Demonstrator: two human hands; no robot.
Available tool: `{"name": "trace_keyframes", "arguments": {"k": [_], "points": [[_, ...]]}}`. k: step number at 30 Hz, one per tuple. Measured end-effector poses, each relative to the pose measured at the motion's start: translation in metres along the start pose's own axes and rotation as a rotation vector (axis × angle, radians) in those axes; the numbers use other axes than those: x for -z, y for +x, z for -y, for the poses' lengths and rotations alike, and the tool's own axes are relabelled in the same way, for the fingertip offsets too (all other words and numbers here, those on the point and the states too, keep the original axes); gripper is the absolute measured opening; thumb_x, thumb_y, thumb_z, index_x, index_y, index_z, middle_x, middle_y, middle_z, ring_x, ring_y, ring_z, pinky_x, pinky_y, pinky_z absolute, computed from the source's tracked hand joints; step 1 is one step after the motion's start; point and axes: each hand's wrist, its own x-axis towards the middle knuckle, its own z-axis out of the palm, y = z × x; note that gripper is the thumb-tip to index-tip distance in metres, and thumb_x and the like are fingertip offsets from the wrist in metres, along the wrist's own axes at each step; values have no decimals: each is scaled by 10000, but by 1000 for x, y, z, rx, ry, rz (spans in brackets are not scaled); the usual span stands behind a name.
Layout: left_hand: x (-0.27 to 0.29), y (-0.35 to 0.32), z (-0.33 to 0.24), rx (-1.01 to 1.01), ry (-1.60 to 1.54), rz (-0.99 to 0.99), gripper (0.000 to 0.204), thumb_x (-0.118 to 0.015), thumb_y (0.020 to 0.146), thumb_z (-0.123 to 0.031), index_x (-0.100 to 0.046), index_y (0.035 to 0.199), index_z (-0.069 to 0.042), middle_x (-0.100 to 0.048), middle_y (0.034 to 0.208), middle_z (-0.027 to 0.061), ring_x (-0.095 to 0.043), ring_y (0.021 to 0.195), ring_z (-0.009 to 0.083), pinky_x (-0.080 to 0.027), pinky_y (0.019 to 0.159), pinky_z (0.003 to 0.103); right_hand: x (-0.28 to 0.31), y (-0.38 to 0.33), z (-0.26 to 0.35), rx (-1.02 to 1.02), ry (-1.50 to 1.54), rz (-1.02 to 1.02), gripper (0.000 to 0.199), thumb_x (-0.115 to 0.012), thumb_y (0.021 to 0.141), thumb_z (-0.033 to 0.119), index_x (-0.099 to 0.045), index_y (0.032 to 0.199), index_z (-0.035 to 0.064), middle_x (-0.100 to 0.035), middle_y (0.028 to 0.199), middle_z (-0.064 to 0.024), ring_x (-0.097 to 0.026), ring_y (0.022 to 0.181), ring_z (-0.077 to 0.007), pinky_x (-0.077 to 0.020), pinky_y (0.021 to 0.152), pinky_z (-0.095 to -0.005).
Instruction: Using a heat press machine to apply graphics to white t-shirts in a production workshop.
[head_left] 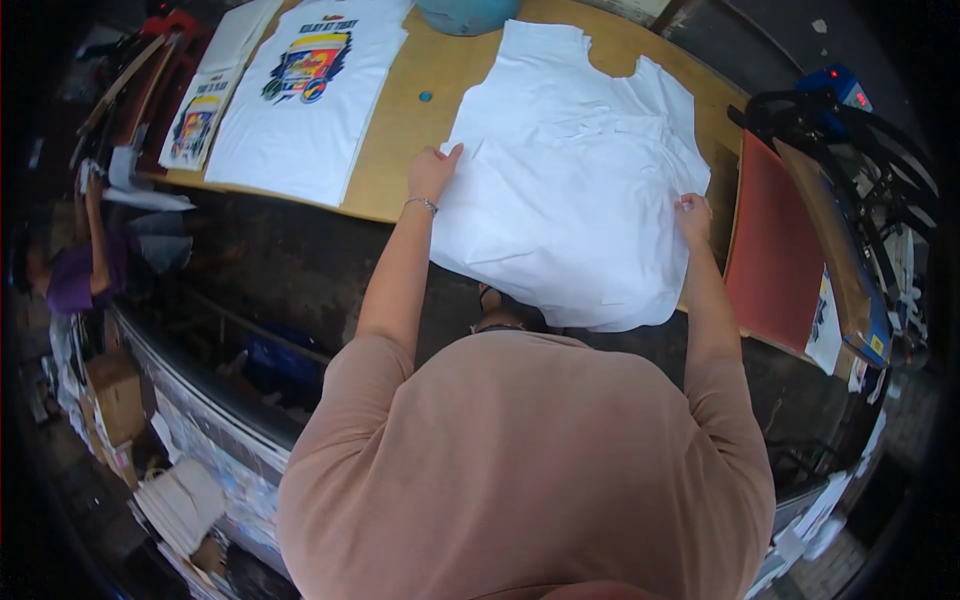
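Observation:
A plain white shirt panel with a cut-out neckline and no sleeves is spread over the wooden table. Its neck end points away from me, and its near end hangs past the table's front edge. Wrinkles run across the middle. My left hand, with a bracelet at the wrist, pinches the panel's left edge. On the opposite edge, my right hand is closed with fingertips on the cloth. Left of the panel lie white shirt panels with a colourful print.
A heat press with a red pad and blue control box stands at the right. Smaller printed pieces lie at the far left. A blue round container sits at the back. A person in purple is beyond the left end.

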Motion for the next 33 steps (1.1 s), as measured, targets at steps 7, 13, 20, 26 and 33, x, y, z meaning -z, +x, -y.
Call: {"name": "trace_keyframes", "arguments": {"k": [7,13,20,26,33], "points": [[-5,28,15,18,-229,-105,354,-702,733,-366,-633,795,-25,-642,798,149,-607,753,269,-468,696,346,63,-46,15,-109,524,-122,163,-609,833,155,-570,910,17,-589,923,-104,-550,933,-207,-429,814,-303],[65,-25,-32,-153,-868,102,155,-646,830,-155,-600,920,-37,-613,892,22,-537,790,92,-419,720,223,168,-162,6,-172,997,-236,153,-554,897,127,-512,989,11,-544,908,-23,-505,888,-76,-410,784,-219],[24,-165,-135,-318,-1060,423,75,-619,841,-107,-591,853,-38,-631,863,62,-555,762,97,-439,703,230,271,-289,-135,-341,1046,-471,127,-567,891,130,-534,978,44,-531,897,11,-490,851,-62,-369,786,-189],[-80,-299,-197,-292,-1060,507,91,-611,848,-97,-589,848,-8,-633,878,79,-572,804,125,-444,758,242,320,-336,-289,-383,1143,-666,151,-561,891,120,-529,996,16,-576,964,-54,-524,916,-113,-390,844,-228],[-141,-385,-240,-106,-1081,302,46,-581,871,-104,-567,865,-61,-581,864,13,-541,788,100,-451,758,272,332,-300,-380,-263,1205,-676,139,-567,890,122,-519,983,30,-580,959,-40,-521,899,-101,-391,833,-223]]}}
